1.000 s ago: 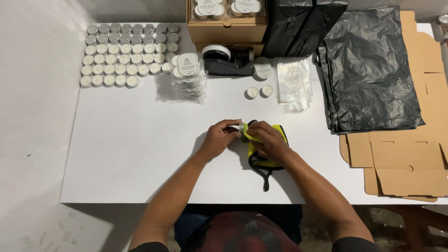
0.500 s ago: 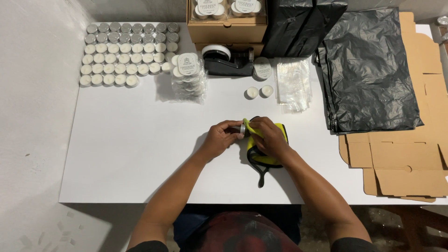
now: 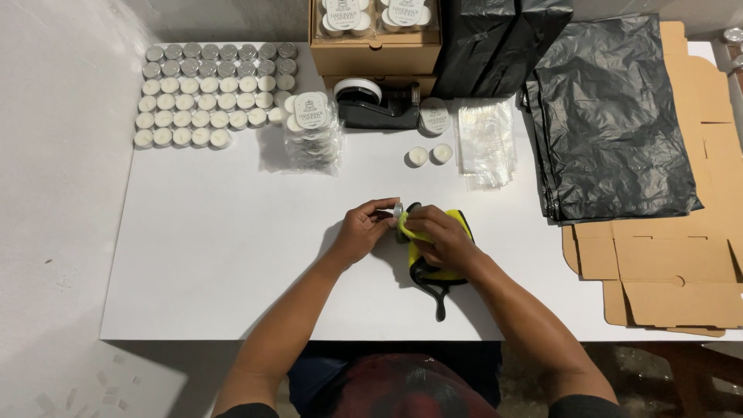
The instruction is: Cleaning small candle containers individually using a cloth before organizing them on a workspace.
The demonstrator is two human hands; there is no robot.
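The left hand point(image 3: 361, 232) pinched a small round tealight point(image 3: 398, 211) in its grip, mid-desk point(image 3: 232, 255). Just right of it, the right hand point(image 3: 441, 240) clamped a yellow-and-black cloth point(image 3: 437, 267), pressed against the tealight's edge.

White rectangular worktop point(image 3: 232, 255), evenly lit from above. Pale grey wall point(image 3: 224, 19) behind it. Speckled grey floor point(image 3: 54, 310) left, darker floor at lower right.
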